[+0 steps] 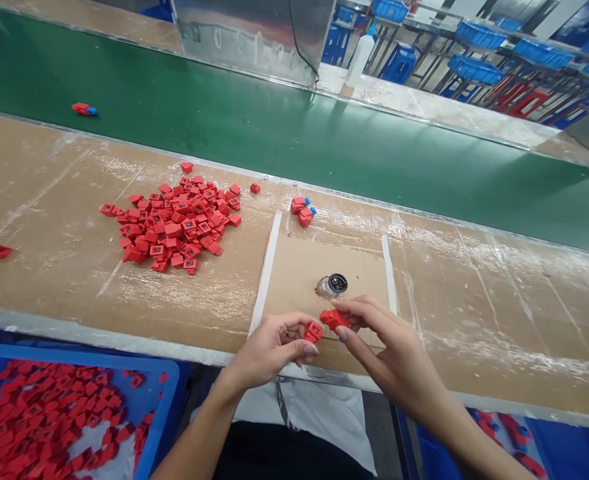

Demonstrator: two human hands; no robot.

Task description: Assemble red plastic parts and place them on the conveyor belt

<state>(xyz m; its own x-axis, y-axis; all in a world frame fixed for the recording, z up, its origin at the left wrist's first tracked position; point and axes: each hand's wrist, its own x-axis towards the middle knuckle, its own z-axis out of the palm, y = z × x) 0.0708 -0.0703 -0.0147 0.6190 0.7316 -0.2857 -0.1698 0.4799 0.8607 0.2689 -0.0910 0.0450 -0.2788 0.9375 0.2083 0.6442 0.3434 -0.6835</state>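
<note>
Between the thumb and fingers of my left hand [281, 343] is a small red plastic block [313, 332], its square opening facing up. My right hand [374, 330] pinches a longer red plastic piece [333, 319] close beside it, with a small gap between the two. Some blue shows at my right thumb tip, and I cannot make out what it belongs to. Just beyond my hands, a small round container with a black inside [337, 283] sits on the cardboard mat [294, 267]. Two red pieces with blue ends [305, 216] lie behind the mat.
A heap of red blocks [174, 223] lies to the left on the bench. The green conveyor belt [224, 107] runs behind, carrying a red and blue piece [84, 109]. A blue bin [169, 393] of red blocks stands lower left, another blue bin [569, 440] lower right.
</note>
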